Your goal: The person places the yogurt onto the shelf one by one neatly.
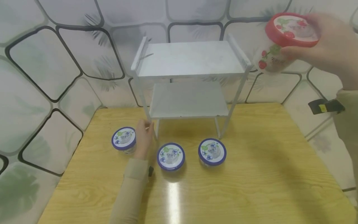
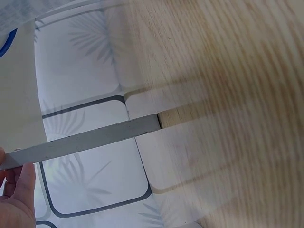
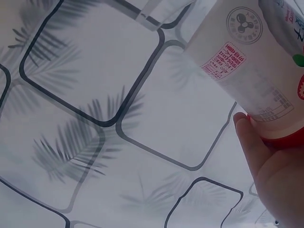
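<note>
At the upper right of the head view, my right hand (image 1: 332,46) grips a red-lidded plastic cup (image 1: 275,62) printed with red berries. The cup is in the air beside the top of a white two-tier shelf (image 1: 193,59), its lid leaning toward me. In the right wrist view, the cup's printed side (image 3: 251,71) shows, with my thumb against it near the red rim. My left hand (image 1: 144,137) pinches the shelf's front left leg (image 2: 95,140). A blue-lidded cup (image 1: 124,137) stands just left of that hand, partly covered by it.
Two more blue-lidded cups, one near the middle (image 1: 171,156) and one to its right (image 1: 212,151), stand on the wooden table (image 1: 265,161) before the shelf. A patterned covering (image 1: 30,74) rises behind and beside the table. Both shelf tiers are bare on top.
</note>
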`<state>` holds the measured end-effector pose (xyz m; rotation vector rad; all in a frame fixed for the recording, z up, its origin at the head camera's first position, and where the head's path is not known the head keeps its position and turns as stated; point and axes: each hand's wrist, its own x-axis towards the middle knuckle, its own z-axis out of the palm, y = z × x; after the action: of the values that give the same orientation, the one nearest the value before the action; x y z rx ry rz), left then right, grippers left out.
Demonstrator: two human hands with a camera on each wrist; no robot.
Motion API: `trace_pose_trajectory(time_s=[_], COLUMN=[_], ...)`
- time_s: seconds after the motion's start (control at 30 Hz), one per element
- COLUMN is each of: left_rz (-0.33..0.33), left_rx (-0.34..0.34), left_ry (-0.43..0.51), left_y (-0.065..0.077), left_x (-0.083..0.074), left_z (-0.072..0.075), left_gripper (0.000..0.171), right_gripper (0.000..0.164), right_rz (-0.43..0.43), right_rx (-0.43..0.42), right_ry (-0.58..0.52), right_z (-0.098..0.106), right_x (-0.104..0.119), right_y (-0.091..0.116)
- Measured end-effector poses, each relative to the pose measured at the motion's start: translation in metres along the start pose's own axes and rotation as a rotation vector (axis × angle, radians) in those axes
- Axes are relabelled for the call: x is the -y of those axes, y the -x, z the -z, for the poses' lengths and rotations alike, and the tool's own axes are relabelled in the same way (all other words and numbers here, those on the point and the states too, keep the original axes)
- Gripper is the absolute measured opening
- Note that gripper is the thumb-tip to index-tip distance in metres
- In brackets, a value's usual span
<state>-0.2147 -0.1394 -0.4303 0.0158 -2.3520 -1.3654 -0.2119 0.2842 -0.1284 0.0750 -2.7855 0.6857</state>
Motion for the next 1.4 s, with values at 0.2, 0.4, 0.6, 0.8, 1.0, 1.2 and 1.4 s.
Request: trace_pose_trajectory(time_s=[0.2, 0.4, 0.6, 0.8, 1.0, 1.2, 1.4], left_rz=[-0.002, 0.015, 0.016, 0.010, 0.020, 0.016, -0.007], left_rx=[-0.002, 0.003, 0.011, 0.014, 0.024, 0.016, 0.009], left_ry=[0.001, -0.015, -0.021, -0.029, -0.025, -0.005, 0.000], left_y=[0.000, 0.001, 0.001, 0.001, 0.002, 0.001, 0.000], left_x=[0.003, 0.004, 0.004, 0.006, 0.005, 0.006, 0.005], left_z=[0.001, 0.003, 0.004, 0.004, 0.007, 0.005, 0.002], left_gripper=[0.011, 0.012, 0.014, 0.013, 0.015, 0.013, 0.010], right_gripper=[0.084, 0.090, 0.093, 0.097, 0.096, 0.096, 0.096], right_rz=[-0.008, 0.023, 0.042, 0.079, 0.151, 0.180, 0.195], right_rx=[0.012, 0.063, 0.100, 0.125, 0.129, 0.146, 0.171], right_ry=[-0.006, -0.018, -0.021, -0.034, -0.078, -0.102, -0.111], right_z=[-0.002, -0.010, -0.021, -0.034, -0.047, -0.061, -0.076], right_x=[0.022, 0.045, 0.065, 0.084, 0.101, 0.120, 0.139], right_y=[-0.012, -0.023, -0.029, -0.032, -0.033, -0.036, -0.039])
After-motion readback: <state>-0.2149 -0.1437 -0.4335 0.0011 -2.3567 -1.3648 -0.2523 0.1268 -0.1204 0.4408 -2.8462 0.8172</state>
